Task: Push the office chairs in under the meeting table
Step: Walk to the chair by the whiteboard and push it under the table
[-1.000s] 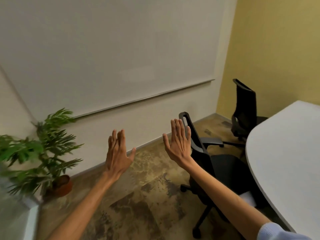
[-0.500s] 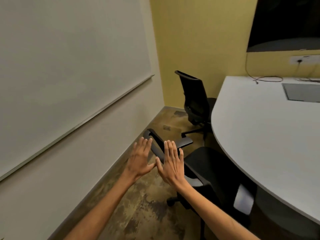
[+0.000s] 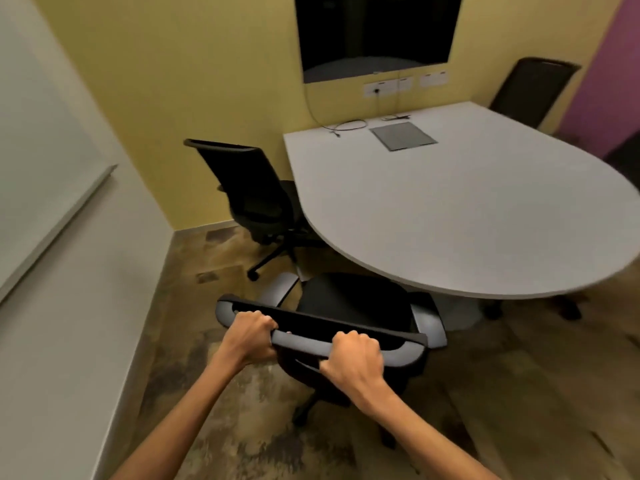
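A black office chair [image 3: 353, 306] with grey armrests stands right in front of me, facing the white meeting table [image 3: 467, 216]. Its seat front touches the line of the table's rounded edge. My left hand [image 3: 247, 337] grips the left part of its grey top rail, and my right hand [image 3: 353, 358] grips the right part. A second black chair [image 3: 249, 192] stands at the table's left side, turned partly away, with its seat just under the edge. A third chair [image 3: 530, 88] stands at the far right corner behind the table.
A dark wall screen [image 3: 375, 32] hangs above the table's far end, with sockets and cables below it. A grey cable hatch [image 3: 403, 136] sits in the tabletop. A whiteboard wall [image 3: 52, 202] runs close along my left. A purple wall closes the right.
The view swung right from the whiteboard wall to the table. Both hands, open and raised before, have come down and closed on the near chair's top rail.
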Demonstrator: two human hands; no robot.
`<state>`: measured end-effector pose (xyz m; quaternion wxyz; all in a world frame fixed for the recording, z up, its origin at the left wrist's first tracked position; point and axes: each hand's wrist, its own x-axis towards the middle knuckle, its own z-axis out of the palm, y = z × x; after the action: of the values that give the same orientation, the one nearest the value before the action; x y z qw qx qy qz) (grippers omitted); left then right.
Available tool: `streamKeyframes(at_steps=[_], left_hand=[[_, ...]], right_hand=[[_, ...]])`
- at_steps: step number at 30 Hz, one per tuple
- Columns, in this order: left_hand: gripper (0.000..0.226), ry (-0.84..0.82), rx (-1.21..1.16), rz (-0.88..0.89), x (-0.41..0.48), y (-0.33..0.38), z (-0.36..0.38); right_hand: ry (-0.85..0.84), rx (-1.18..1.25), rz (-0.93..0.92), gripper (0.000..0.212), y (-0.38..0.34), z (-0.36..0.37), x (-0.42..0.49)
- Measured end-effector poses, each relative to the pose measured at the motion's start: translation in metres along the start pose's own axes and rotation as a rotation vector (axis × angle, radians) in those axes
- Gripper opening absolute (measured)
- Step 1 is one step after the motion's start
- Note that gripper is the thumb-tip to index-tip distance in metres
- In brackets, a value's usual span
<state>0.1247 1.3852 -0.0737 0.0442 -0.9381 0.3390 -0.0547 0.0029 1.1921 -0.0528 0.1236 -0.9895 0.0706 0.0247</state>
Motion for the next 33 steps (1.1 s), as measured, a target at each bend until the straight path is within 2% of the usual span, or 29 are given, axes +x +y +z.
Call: streamKeyframes(at_steps=[3,7,10,12,15,23,25,33], left_hand=[[0.026,-0.002,0.049,0.088,0.005,-0.008,0.001],[0.038,0.086,0.032,0.172,0.016,-0.024,0.005],[0.042,0.189,0.011,0.222,0.025,-0.033,0.005],[0.044,0.205,-0.009,0.25,0.038,-0.045,0.005],[0.048,0.238,-0.007,0.264,0.053,-0.059,0.011],[0.037,0.178,-0.01,0.356,0.125,-0.098,0.026],[0.038,0.22,-0.009,0.374,0.138,-0.1,0.025],[0.033,0.212,-0.017,0.478,0.191,-0.112,0.03]], right_hand=[[0.041,-0.019,0.108,0.022,-0.012,-0.002,-0.006],[0.078,-0.048,0.213,0.016,-0.03,-0.004,0.0],[0.107,-0.074,0.238,0.016,-0.038,-0.002,0.009],[0.142,-0.083,0.249,0.019,-0.046,-0.002,0.02],[0.138,-0.11,0.274,0.013,-0.051,0.004,0.04],[0.14,-0.127,0.343,0.013,-0.057,0.003,0.103],[0.144,-0.117,0.371,0.013,-0.054,0.001,0.116],[0.122,-0.069,0.476,0.013,-0.043,-0.002,0.157]])
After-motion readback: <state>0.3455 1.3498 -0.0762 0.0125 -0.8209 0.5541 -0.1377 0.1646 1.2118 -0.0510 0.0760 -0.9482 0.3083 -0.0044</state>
